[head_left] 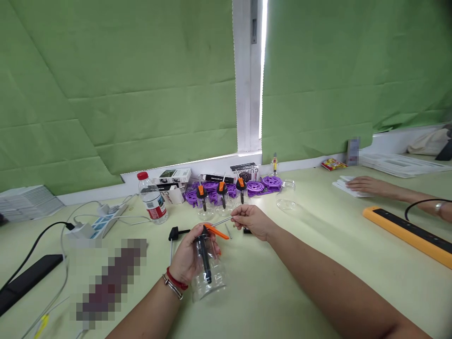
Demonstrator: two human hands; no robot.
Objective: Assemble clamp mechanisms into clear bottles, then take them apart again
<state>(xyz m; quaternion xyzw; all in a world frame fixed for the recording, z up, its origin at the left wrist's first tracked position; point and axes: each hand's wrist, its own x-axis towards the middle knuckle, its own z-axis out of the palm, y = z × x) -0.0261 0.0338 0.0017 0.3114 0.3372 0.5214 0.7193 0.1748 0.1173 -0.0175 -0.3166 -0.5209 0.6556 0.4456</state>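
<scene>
My left hand (pixel 189 254) is wrapped round a clear plastic container (pixel 212 287) with a black shaft inside and a black top, tilted toward me. An orange lever (pixel 217 231) sticks out from that top to the right. My right hand (pixel 251 221) pinches a thin metal rod (pixel 222 221), whose other end reaches the container's top; whether it is inserted I cannot tell. A short metal pin (pixel 228 230) lies on the table between the hands. Left of my left hand is a black-headed part (pixel 173 233) with a metal rod.
Several clear containers with orange-and-black tops (pixel 221 188) stand behind, before purple wheel-like parts (pixel 261 187) and small boxes (pixel 174 176). A water bottle (pixel 151 197) and a power strip (pixel 106 221) are left. At right lie an orange bar (pixel 409 235) and another person's hand (pixel 370 186) on white sheets.
</scene>
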